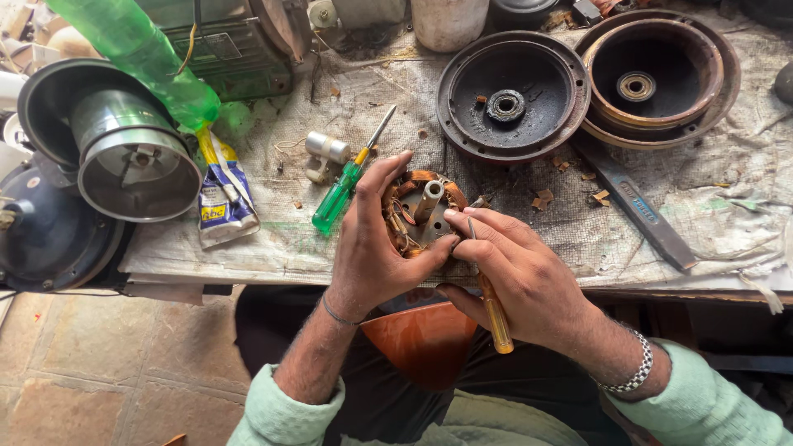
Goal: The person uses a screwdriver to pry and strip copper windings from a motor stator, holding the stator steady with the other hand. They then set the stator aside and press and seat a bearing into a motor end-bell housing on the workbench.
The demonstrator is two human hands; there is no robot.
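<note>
**Slip risk: driver tip in among copper windings**

Left hand (pixel 372 239) is wrapped round the motor stator (pixel 423 216), fingers curled over its far and left rim, thumb on the near edge. It sits at the near edge of the bench (pixel 529 239), centre of view, above an orange bowl-shaped part (pixel 423 339) in the lap. Right hand (pixel 520 277) pinches a yellow-handled screwdriver (pixel 494 310), fingers closed tight on the shank, handle pointing near-right, tip in by the stator's right side; exact contact pt is hidden behind fingers, prob. at the winding edge.

Risks, as I judge them:
- Tip skids off metal → nicks coil enamel or cuts a thin lead wire.
- Same skid goes into the left thumb, which lies right in the line of push.
- Stator is only hand-held, no clamp → can twist or tip off the bench edge.

Materials/shapes: stator is round, w/ glossy copper-orange coils around a dull grey shaft stub standing upright. Bench cover is coarse woven sacking, dirty, littered w/ brown chips. A green-handled screwdriver (pixel 343 192), translucent plastic, lies just left. Far right: two rusty, greasy disc-shaped housings (pixel 512 91) w/ centre bearings. Right: flat steel file (pixel 636 211).
</note>
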